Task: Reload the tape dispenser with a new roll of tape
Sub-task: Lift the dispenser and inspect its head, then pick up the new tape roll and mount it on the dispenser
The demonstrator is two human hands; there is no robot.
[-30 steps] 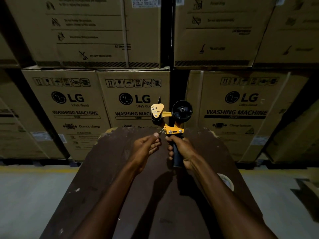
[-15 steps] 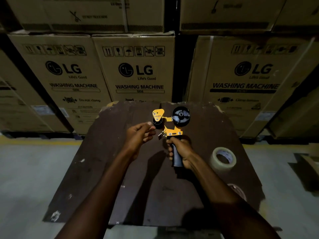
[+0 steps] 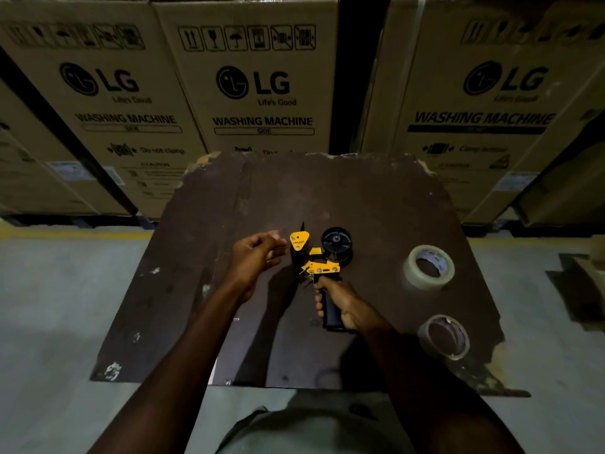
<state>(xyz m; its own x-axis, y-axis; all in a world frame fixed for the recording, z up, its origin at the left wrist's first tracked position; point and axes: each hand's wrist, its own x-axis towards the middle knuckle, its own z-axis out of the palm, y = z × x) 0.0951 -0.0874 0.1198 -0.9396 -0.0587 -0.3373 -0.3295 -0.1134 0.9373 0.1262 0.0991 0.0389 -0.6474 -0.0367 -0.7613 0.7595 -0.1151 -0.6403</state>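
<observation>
- Tape dispenser (image 3: 316,262), yellow and black, is held above the middle of the dark desk (image 3: 229,290); its black hub (image 3: 336,245) is bare, so loading a roll is, I judge, the step in hand
- Cardboard boxes: three with print facing the camera stand behind the desk, with more at the edges, partly out of view
- Desk: one, a worn brown board with chipped corners, carrying both rolls
- Full roll (image 3: 429,267): one, clear tape on a white core, lying flat on the desk to the right of the dispenser and well apart from it
- Spent roll (image 3: 444,336): one, seemingly only a core with a ragged edge, lying flat nearer the person, apart from the full roll
- Dispenser: one
- Hands: two. Right hand (image 3: 340,306) is wrapped firmly round the dispenser's black handle. Left hand (image 3: 258,253) is just beside the yellow guard (image 3: 299,240), fingers loosely curled, thumb and forefinger pinched; whether they hold a scrap of tape, I cannot tell
- To do it well: keep the right hand steady with the hub's open face clear, fetch the full roll with the free left hand, and check the winding direction so the sticky side will face outward at the blade
- Press the core squarely down the hub until seated, then thread the loose end past the roller, keeping fingers away from the serrated blade
</observation>
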